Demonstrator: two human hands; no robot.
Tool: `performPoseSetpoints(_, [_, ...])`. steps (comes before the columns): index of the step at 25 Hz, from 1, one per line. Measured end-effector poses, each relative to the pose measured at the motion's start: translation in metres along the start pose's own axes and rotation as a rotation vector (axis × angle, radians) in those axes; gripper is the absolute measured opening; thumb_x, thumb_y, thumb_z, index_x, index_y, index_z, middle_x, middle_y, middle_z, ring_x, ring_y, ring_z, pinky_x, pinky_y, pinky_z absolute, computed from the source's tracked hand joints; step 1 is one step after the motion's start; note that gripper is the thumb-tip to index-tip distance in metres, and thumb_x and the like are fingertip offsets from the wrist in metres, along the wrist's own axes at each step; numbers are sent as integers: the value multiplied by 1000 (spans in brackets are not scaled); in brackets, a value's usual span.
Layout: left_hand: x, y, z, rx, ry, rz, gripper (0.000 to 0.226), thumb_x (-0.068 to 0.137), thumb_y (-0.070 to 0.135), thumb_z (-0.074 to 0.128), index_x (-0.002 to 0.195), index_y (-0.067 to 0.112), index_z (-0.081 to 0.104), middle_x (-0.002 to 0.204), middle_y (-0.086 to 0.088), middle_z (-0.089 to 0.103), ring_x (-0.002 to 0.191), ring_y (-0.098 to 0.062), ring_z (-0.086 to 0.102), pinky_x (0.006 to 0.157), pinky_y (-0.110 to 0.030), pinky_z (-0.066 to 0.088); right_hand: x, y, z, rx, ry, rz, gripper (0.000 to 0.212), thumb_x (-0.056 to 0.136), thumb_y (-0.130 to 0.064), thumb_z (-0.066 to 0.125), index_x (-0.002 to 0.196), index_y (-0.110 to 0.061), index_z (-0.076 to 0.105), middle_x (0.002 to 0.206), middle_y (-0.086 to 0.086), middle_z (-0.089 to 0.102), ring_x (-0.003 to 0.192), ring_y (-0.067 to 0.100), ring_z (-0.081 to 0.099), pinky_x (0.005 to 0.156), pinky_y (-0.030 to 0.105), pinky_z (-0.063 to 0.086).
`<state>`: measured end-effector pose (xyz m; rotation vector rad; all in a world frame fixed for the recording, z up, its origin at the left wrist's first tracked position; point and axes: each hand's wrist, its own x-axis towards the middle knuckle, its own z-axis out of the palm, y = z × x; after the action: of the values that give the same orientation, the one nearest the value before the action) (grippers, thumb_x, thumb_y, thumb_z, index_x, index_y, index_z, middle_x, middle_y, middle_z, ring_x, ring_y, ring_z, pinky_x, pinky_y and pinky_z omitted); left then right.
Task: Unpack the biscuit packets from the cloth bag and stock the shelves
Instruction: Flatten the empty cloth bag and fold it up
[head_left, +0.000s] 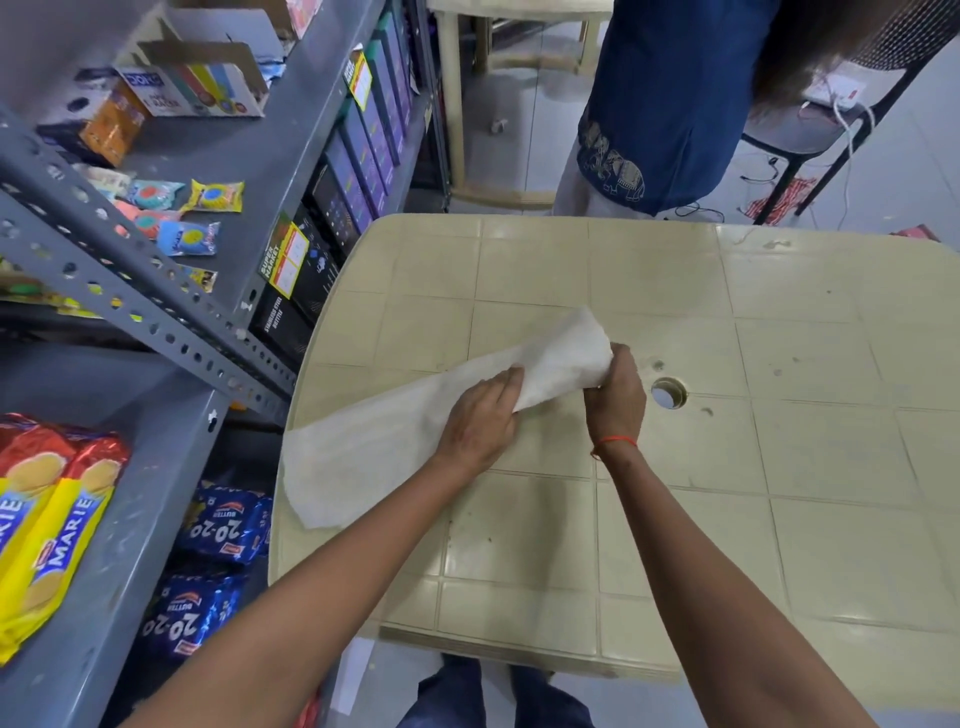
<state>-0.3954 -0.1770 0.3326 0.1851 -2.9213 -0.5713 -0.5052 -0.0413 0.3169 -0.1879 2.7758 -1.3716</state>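
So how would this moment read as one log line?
stage: folding empty cloth bag | left hand: gripping bag | right hand: gripping bag | table: no packets

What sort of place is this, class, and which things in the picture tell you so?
Probably a small grocery shop or its stockroom. Grey metal shelving holds Marie biscuit packets and 20-20 biscuit packets, and supermarket price tags hang on boxed goods. Both hands fold a white cloth bag on a plastic table.

"MARIE" on yellow-and-red biscuit packets (49, 525), "20-20 BUTTER" upside down on blue packets (228, 525), "SUPER MARKET" on a yellow shelf tag (284, 258), "STAINLESS STEEL BOTTLE" on a black box (278, 325)
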Motion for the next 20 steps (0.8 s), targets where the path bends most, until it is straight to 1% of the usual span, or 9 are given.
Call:
performPoseSetpoints(3, [-7, 10, 19, 93, -190, -5, 66, 85, -1, 30, 150, 8, 22, 156, -14, 28, 141, -27, 36, 113, -44, 34, 6, 12, 5, 359, 23, 574, 38, 86, -4, 52, 123, -8, 45, 120, 17, 60, 86, 32, 62, 73, 40, 50])
performPoseSetpoints(5, [-19, 21, 44, 137, -391, -83, 73, 90, -1, 32, 153, 21, 2, 163, -4, 4, 149, -21, 12, 119, -47, 15, -6, 15, 0, 548, 185, 903, 47, 90, -1, 47, 136, -6, 39, 137, 21, 47, 105, 36, 59, 86, 41, 48])
performPoseSetpoints(6, [-25, 27, 56, 165, -427, -99, 72, 93, 3, 33, 152, 24, -1, 163, -1, -1, 150, -20, 7, 120, -48, 9, -16, 15, -2, 413, 268, 862, 49, 91, -2, 44, 139, -5, 37, 143, 22, 40, 120, 38, 51, 97, 40, 43])
performPoseSetpoints(8, [-33, 38, 71, 181, -436, -99, 62, 98, 19, 31, 153, 24, 1, 163, 0, 1, 150, -19, 4, 120, -48, 4, -39, 26, 2, -5, 243, 379, 52, 95, -9, 42, 145, -4, 30, 152, 20, 30, 140, 36, 31, 113, 36, 26])
performPoseSetpoints(10, [-32, 35, 73, 153, -381, -97, 57, 99, 28, 25, 153, 20, 7, 163, -1, 7, 150, -17, 6, 121, -42, 2, -58, 41, 11, -389, -88, -133, 56, 99, -20, 38, 150, -9, 19, 160, 15, 15, 148, 30, 14, 120, 39, 15])
performPoseSetpoints(11, [-31, 27, 70, 153, -335, -116, 56, 99, 31, 23, 153, 19, 10, 163, -1, 9, 150, -16, 6, 121, -40, 1, -60, 49, 15, -521, -250, -218, 57, 101, -27, 35, 152, -15, 12, 161, 10, 6, 150, 27, 6, 121, 42, 12])
performPoseSetpoints(13, [-36, 2, 60, 157, -266, -223, 58, 99, 41, 23, 153, 22, 11, 163, -1, 6, 151, -18, 4, 121, -43, -1, -56, 64, 18, -663, -440, -179, 57, 101, -37, 27, 152, -27, 2, 162, 4, -7, 150, 23, -5, 121, 46, 7])
performPoseSetpoints(16, [-61, -36, 49, 222, -364, -348, 65, 95, 57, 17, 152, 31, -3, 162, 3, -12, 150, -21, -11, 120, -50, -8, -46, 67, 17, -721, -521, -99, 58, 101, -39, 23, 151, -29, -3, 162, 4, -12, 150, 25, -9, 122, 49, 5])
performPoseSetpoints(20, [-68, -55, 40, 184, -344, -324, 65, 95, 58, 19, 152, 32, -1, 162, 1, -9, 150, -20, -8, 119, -50, -8, -68, 24, 33, -507, -231, -158, 59, 92, -23, 49, 145, -8, 31, 155, 24, 20, 145, 36, 17, 119, 44, 17])
